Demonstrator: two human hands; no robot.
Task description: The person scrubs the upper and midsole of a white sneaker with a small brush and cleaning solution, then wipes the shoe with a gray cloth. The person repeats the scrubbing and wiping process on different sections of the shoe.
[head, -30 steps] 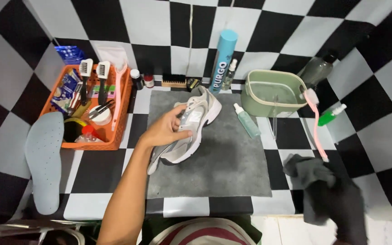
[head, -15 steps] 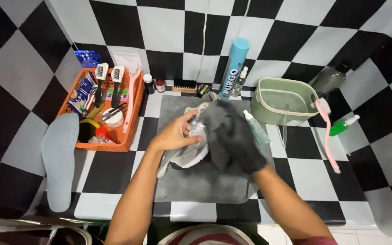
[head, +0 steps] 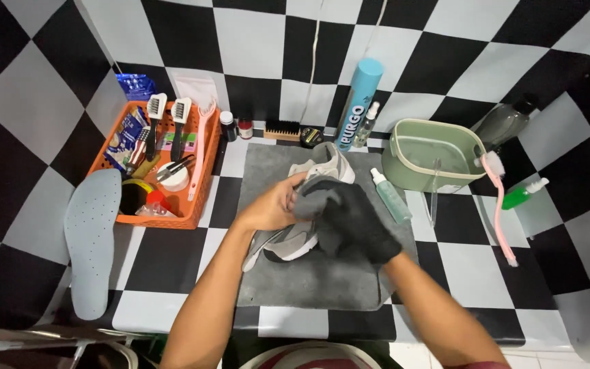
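Grey sneaker (head: 308, 205) under left hand (head: 271, 208), cloth-wrapped right hand (head: 356, 222) atop

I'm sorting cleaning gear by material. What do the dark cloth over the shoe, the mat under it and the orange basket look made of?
The dark cloth, draped over the right hand: soft, matte fabric, probably microfibre, judging by its folds. The grey mat: flat, fuzzy-looking textile, perhaps felt or towel. The orange basket: rigid plastic, with slotted walls and a slight sheen.
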